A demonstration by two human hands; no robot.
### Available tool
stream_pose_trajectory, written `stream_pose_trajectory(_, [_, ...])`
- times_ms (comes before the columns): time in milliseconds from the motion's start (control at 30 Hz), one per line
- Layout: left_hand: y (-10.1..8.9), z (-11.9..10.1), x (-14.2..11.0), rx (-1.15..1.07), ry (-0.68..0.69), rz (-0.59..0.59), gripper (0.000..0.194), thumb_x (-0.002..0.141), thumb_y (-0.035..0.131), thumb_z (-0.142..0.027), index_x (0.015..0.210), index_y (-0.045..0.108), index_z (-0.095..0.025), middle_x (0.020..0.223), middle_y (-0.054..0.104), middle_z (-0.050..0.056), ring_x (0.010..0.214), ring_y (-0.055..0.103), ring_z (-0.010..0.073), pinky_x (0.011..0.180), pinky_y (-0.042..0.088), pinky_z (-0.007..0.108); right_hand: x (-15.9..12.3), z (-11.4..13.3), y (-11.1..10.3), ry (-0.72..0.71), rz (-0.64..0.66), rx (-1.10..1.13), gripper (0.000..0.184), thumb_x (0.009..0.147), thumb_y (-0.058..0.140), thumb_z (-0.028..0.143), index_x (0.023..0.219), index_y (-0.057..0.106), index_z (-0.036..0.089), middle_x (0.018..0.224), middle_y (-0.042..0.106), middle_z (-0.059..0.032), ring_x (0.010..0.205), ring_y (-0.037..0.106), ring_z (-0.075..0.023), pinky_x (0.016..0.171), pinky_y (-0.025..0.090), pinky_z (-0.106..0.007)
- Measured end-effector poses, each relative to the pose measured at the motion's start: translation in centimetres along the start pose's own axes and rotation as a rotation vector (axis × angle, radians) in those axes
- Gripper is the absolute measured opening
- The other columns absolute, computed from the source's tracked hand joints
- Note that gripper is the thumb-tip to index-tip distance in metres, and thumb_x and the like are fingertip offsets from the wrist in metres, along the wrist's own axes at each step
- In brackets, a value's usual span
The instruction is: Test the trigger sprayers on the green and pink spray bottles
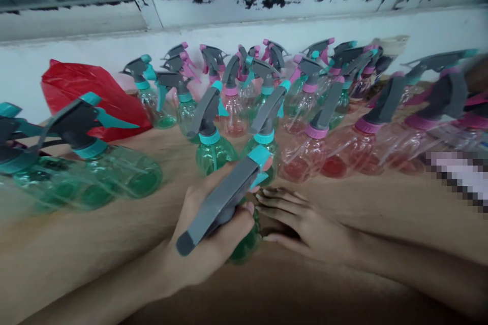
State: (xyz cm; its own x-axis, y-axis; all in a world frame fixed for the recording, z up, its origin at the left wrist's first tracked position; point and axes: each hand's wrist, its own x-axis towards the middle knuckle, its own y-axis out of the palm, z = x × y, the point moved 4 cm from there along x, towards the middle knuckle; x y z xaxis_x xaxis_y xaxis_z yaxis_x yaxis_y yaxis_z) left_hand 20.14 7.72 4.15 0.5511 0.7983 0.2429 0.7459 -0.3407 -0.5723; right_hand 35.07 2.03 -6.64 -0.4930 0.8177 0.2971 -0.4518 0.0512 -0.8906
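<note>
My left hand (213, 244) is wrapped round the neck of a green spray bottle (246, 244) with a grey and turquoise trigger head, standing on the table near me. Most of the bottle's neck is hidden by the fingers. To its right, my right hand (297, 216) rests low over the tabletop with fingers stretched towards the bottle's side; whether they touch it I cannot tell. Just beyond the hands stand two more green spray bottles (215, 152). A pink spray bottle (303, 155) with a grey head stands beside them.
Several green and pink spray bottles fill the back of the wooden table (160, 228). Green bottles (141, 175) stand at the left, pink ones (351, 150) at the right. A red plastic bag (87, 96) lies back left, near the white wall (23, 71). A blurred-out item (463, 175) lies right.
</note>
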Motion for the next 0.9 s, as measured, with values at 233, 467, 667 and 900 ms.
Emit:
stream_pose_trajectory(233, [0.45, 0.04, -0.23, -0.070, 0.026, 0.029, 0.035, 0.074, 0.050, -0.014, 0.107, 0.056, -0.025, 0.084, 0.067, -0.001, 0.075, 0.064, 0.0173, 0.072, 0.054, 0.028, 0.08, 0.10, -0.17, 0.007, -0.003, 0.022, 0.050, 0.088, 0.049, 0.040, 0.132, 0.042, 0.018, 0.133, 0.050, -0.0069, 0.128, 0.036, -0.0214, 0.105, 0.033, -0.044])
stream_pose_trajectory(467, [0.34, 0.26, -0.20, -0.094, 0.018, 0.033, 0.037, 0.073, 0.049, -0.014, 0.107, 0.056, -0.027, 0.092, 0.068, -0.001, 0.078, 0.065, 0.0177, 0.074, 0.055, 0.029, 0.11, 0.17, -0.25, 0.006, -0.030, 0.020, 0.048, 0.087, 0.051, 0.040, 0.129, 0.046, 0.018, 0.130, 0.053, -0.0081, 0.127, 0.039, -0.0213, 0.104, 0.035, -0.044])
stream_pose_trajectory(667, [0.49, 0.28, -0.10, -0.161, 0.009, 0.056, 0.039, 0.070, 0.051, -0.010, 0.106, 0.056, -0.024, 0.092, 0.067, 0.000, 0.081, 0.066, 0.0172, 0.075, 0.055, 0.027, 0.12, 0.14, -0.20, 0.010, -0.011, 0.021, 0.047, 0.088, 0.049, 0.041, 0.129, 0.046, 0.017, 0.132, 0.051, -0.0074, 0.128, 0.037, -0.0206, 0.106, 0.032, -0.043])
stream_pose_trajectory(900, [0.36, 0.27, -0.05, -0.071, 0.006, 0.052, 0.029, 0.074, 0.049, -0.017, 0.101, 0.056, -0.025, 0.089, 0.067, 0.000, 0.080, 0.065, 0.0186, 0.075, 0.054, 0.028, 0.18, 0.17, -0.26, 0.016, -0.007, 0.028, 0.047, 0.088, 0.048, 0.041, 0.129, 0.046, 0.019, 0.132, 0.051, -0.0075, 0.128, 0.037, -0.0210, 0.106, 0.031, -0.043])
